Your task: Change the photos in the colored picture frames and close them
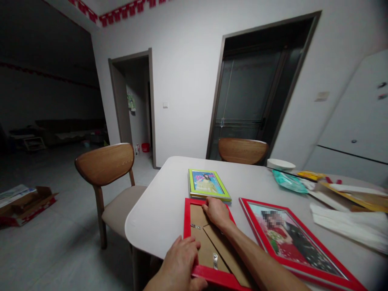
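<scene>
One white table (pixel 151 218) bears the face-down red frame (pixel 209 248), with a picture-up red frame (pixel 298 238) right of it and a green frame (pixel 209 184) beyond it; those two look finished. The face-down one, backing (pixel 196 214) in, seems left. The left hand (pixel 181 258) clasps its near-left corner; the right hand (pixel 218 212) curls at its far edge, hold unclear.

The bench (pixel 153 216) and white wall (pixel 184 81) are softly lit, while the room at left (pixel 45 99) is sunk in gloom. Edges are stretched, right corners are darkened, and one framed photo (pixel 291 242) is partly pixelated.
</scene>
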### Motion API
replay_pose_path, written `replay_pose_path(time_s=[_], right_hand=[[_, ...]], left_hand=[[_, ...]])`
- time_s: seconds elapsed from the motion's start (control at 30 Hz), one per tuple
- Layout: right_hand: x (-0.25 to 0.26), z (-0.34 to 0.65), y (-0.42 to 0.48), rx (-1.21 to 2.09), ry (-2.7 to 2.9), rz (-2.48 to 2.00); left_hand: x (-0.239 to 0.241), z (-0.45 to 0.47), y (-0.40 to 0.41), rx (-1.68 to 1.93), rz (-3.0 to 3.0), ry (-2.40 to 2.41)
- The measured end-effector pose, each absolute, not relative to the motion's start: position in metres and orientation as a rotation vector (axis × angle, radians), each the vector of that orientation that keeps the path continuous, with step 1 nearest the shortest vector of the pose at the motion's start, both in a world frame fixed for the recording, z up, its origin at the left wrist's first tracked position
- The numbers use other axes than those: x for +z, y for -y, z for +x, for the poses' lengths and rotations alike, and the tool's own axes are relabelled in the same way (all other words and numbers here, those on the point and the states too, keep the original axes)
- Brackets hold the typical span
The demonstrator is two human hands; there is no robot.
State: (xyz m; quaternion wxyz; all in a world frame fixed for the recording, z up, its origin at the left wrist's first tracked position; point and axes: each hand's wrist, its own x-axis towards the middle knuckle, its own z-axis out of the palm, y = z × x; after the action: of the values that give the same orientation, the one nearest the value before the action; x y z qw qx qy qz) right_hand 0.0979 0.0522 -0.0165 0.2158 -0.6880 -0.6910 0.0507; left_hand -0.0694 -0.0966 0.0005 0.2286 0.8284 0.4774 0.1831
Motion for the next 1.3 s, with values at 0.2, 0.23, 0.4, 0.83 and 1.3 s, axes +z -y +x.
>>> replay_pose_path(time_s=[0.2,0.23,0.4,0.83,1.3], right_hand=[[-0.010,0.109,-0.049,0.302,1.872,-1.706],[-0.008,0.112,-0.046,0.344,1.865,-1.658],[0.005,0.145,-0.026,0.498,1.764,-1.485],[0.001,0.088,0.078,1.673,0.503,-0.695],[0.015,0.317,0.019,0.777,0.959,-1.662]], left_hand=[[0.001,-0.044,0.094,0.322,2.353,-1.389],[-0.002,-0.037,0.091,0.298,2.372,-1.389],[-0.020,-0.022,0.084,0.325,2.405,-1.254],[0.054,0.002,0.113,1.572,1.305,-0.779],[0.010,0.095,0.061,1.040,1.320,-0.668]])
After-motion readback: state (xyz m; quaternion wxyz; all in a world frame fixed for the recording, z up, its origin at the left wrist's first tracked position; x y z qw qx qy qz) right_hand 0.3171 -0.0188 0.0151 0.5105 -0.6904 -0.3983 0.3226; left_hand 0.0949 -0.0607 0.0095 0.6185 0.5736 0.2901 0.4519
